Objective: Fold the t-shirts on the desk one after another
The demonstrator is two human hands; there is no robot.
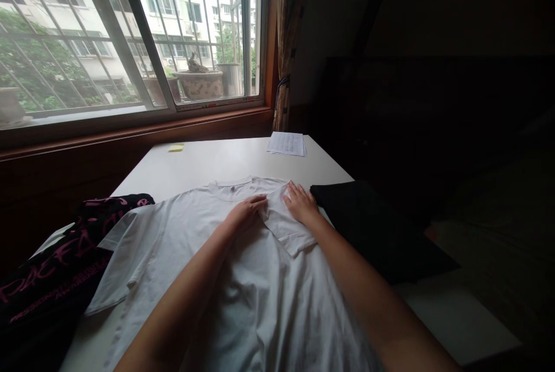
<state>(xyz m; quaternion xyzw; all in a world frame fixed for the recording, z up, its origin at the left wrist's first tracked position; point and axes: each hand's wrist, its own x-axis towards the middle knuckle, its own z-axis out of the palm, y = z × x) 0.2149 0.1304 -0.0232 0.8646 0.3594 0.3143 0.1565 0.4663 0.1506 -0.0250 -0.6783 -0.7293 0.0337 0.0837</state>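
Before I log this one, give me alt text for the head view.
A person's left hand and right hand touch a white T-shirt, one sleeve folded inward, on a white table. Black pink-lettered clothing lies left, dark cloth right.

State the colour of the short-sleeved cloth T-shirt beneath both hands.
The short-sleeved cloth T-shirt is white, showing best in the head view, the only one.

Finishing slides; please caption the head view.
Left hand and right hand on a white T-shirt, one sleeve folded inward.
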